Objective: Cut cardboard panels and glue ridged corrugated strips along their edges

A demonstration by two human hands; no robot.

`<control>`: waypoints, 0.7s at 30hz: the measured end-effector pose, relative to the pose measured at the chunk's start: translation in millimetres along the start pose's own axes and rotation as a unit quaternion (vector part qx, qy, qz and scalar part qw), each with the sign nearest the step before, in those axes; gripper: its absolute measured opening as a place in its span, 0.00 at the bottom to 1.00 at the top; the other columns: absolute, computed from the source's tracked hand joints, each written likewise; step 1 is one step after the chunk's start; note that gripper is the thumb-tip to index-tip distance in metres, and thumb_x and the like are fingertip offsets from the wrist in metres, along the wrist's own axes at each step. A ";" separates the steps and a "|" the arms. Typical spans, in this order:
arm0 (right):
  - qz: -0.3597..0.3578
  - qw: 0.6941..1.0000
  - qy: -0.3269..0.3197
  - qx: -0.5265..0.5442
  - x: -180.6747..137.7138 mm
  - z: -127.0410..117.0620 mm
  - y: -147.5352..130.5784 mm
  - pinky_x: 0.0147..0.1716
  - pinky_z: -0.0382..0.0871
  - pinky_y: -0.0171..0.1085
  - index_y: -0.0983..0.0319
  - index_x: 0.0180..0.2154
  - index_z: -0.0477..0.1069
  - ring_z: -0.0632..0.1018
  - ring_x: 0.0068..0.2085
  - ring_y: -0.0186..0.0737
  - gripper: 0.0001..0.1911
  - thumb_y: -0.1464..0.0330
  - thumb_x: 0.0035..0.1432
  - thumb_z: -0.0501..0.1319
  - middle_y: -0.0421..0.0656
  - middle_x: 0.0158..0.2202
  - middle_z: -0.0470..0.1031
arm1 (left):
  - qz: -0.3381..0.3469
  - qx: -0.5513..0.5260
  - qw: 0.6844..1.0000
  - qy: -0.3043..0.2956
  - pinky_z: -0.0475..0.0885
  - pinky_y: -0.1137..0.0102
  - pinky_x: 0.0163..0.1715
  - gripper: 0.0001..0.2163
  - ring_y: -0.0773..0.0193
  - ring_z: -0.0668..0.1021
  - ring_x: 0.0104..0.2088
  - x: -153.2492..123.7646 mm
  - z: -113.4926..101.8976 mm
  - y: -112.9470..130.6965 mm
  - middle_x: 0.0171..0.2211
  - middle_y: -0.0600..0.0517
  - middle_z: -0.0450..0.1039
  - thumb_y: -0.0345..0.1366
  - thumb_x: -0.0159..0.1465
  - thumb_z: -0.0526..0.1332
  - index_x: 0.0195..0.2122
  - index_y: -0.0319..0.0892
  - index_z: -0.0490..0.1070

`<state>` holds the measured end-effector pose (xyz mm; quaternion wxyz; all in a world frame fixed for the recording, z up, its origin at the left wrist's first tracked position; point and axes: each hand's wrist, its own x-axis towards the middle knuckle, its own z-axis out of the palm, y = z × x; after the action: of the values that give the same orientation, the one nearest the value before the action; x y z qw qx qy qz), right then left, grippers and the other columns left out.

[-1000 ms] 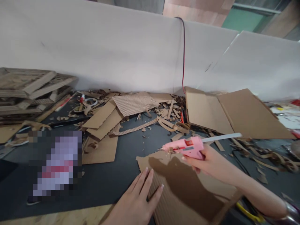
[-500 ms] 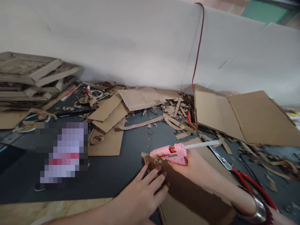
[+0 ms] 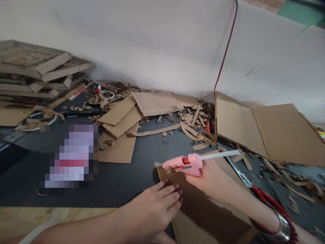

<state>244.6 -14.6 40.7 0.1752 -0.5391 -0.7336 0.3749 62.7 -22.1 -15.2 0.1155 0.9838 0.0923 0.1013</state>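
My right hand (image 3: 207, 178) is wrapped round a pink hot glue gun (image 3: 186, 164) with a pale glue stick (image 3: 219, 155) sticking out of its back. The nozzle end, with bits of debris on it, is over the far left corner of a brown cardboard sheet (image 3: 198, 220). My left hand (image 3: 159, 205) lies on that sheet's left edge, fingers stretched out just below the nozzle. A small cardboard strip (image 3: 157, 164) shows at the corner. Whether the nozzle touches the cardboard I cannot tell.
Red-handled scissors (image 3: 247, 181) lie right of my right hand. A folded cardboard piece (image 3: 237, 123) stands behind them. Corrugated pieces (image 3: 157, 103) and scraps fill the back. Stacked cardboard frames (image 3: 38, 73) stand at left, near a pixelated purple object (image 3: 73, 156).
My left hand has slid slightly down and toward me along the cardboard's edge. The glue gun keeps nearly the same place at the corner. The camera view has tilted a little.
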 end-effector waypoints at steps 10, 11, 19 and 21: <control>0.029 0.981 0.068 -0.181 -5.0 12.9 17.2 0.21 0.62 0.28 0.55 0.37 0.73 0.71 0.21 0.31 0.16 0.73 0.49 0.52 0.37 0.25 0.75 | 0.009 0.024 0.999 -0.034 0.64 0.61 0.50 0.20 0.52 0.70 0.50 1.0 -6.1 -1.1 0.50 0.40 0.68 0.40 0.62 0.51 0.48 0.28 0.66; 0.025 0.981 0.071 -0.178 -5.0 13.2 17.4 0.21 0.61 0.27 0.55 0.36 0.73 0.71 0.21 0.31 0.16 0.73 0.49 0.52 0.37 0.25 0.75 | 0.009 0.022 0.999 -0.033 0.64 0.61 0.50 0.22 0.51 0.71 0.49 1.1 -5.2 -1.3 0.50 0.39 0.67 0.43 0.62 0.51 0.48 0.27 0.66; 0.041 0.987 0.058 -0.146 -8.8 10.5 15.6 0.25 0.65 0.28 0.53 0.41 0.71 0.75 0.28 0.34 0.20 0.75 0.47 0.50 0.37 0.32 0.77 | 0.013 0.012 1.000 -0.026 0.64 0.60 0.50 0.26 0.51 0.70 0.50 -1.0 -0.9 -1.8 0.50 0.38 0.67 0.48 0.62 0.49 0.48 0.27 0.66; 0.040 0.984 0.068 -0.162 -9.5 9.8 16.3 0.24 0.64 0.28 0.55 0.39 0.71 0.74 0.26 0.34 0.20 0.75 0.47 0.50 0.37 0.29 0.76 | 0.011 0.014 0.999 -0.034 0.64 0.60 0.50 0.24 0.51 0.69 0.50 -0.6 -4.1 -1.2 0.50 0.39 0.67 0.46 0.62 0.49 0.48 0.27 0.66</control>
<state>252.2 -24.7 23.6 0.1199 -0.6133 -0.7489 0.2207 61.0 -20.3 -11.7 0.1041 0.9891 0.0788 0.0674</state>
